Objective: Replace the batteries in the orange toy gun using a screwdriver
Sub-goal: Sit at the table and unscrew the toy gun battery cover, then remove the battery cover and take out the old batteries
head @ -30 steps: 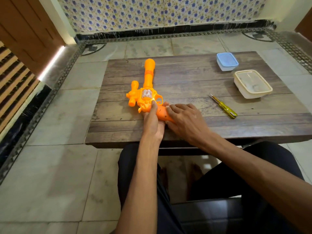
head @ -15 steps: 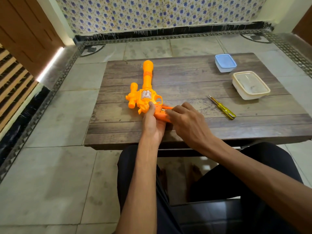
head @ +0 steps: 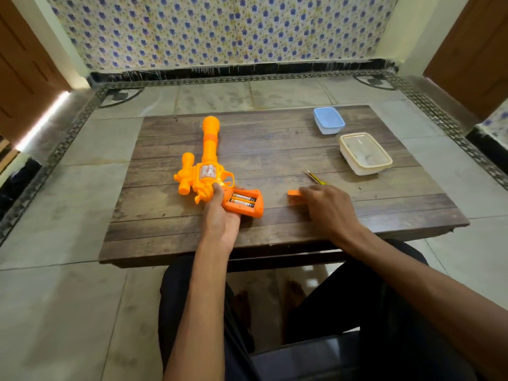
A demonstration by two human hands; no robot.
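This is looking like a room in a home. A low wooden table (head: 275,149) is standing on a stone-tiled floor (head: 68,298) edged with a patterned border (head: 71,133). A wall with small blue flowers (head: 220,31) is running across the top of the frame, and brown wooden doors are showing at upper left (head: 24,78) and upper right (head: 472,50). Two lidded plastic food boxes, one blue (head: 329,120) and one cream (head: 364,153), and an orange toy gun (head: 209,166) are lying on the table.

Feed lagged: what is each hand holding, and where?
The left hand grips the orange plastic toy gun at its handle; the right hand touches the small orange plastic cover, grip unclear.
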